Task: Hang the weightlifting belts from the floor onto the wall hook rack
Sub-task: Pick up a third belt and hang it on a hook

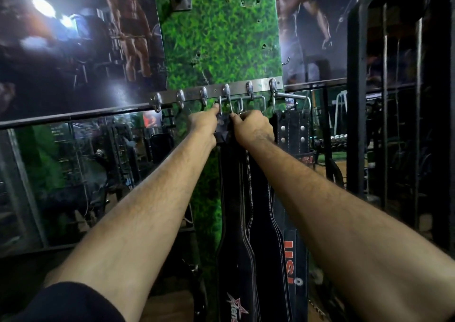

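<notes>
A gym: bodybuilder posters (81, 38); weightlifting belts (236, 223) on a hook rack (216, 91) (mirrors (73, 174) below)

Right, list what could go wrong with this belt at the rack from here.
1. Both hands, left hand and right hand, pinch the black belt at its buckle end just under the hook rack; if the buckle misses the hook, the long belt could slide to the floor.
2. Buckles crowd the middle hooks, so it may snag one.
3. The studded belt hangs close to the right hand and could get knocked.
</notes>
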### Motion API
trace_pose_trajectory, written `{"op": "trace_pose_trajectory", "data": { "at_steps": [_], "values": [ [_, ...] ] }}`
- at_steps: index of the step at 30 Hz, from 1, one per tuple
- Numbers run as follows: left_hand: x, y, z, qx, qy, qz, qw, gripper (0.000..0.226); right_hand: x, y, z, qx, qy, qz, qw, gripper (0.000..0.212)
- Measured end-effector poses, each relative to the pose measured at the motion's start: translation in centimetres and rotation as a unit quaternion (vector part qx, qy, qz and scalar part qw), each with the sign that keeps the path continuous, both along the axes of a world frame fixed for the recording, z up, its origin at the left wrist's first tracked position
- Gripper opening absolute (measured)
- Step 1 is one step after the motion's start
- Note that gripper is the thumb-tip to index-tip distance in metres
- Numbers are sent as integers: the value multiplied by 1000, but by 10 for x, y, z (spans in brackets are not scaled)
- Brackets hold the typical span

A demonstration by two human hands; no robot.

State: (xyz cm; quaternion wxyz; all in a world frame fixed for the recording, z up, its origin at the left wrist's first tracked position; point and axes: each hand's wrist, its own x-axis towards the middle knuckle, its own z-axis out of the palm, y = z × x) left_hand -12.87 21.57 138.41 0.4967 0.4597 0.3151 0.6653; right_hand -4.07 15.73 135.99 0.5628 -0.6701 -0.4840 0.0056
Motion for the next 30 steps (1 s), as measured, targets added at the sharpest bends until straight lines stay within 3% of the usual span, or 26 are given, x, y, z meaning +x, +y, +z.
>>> {"op": "trace_pose_trajectory", "data": {
  "at_steps": [5,9,12,18,22,27,30],
  "values": [
    [-9,-10,-36,62,16,-47,997,17,0,-10,-59,150,74,160,973,40],
    [-14,-23,-79,92,32,-87,991,11,14,-3,-109,138,141,307,931,12],
    [-13,-28,-113,99,63,-94,989,7,26,-4,-129,108,146,312,933,26],
    [-16,-14,-173,97,124,-45,987,26,34,-1,-198,19,114,317,941,42],
    [-19,-12,-233,60,161,-42,984,36,38,3,-233,6,94,301,949,44],
    [-28,-26,-303,18,164,-86,983,27,40,6,-287,-56,50,304,950,34],
    [-32,-30,-328,12,163,-87,983,31,39,4,-316,-87,79,308,944,46]
  ]
}}
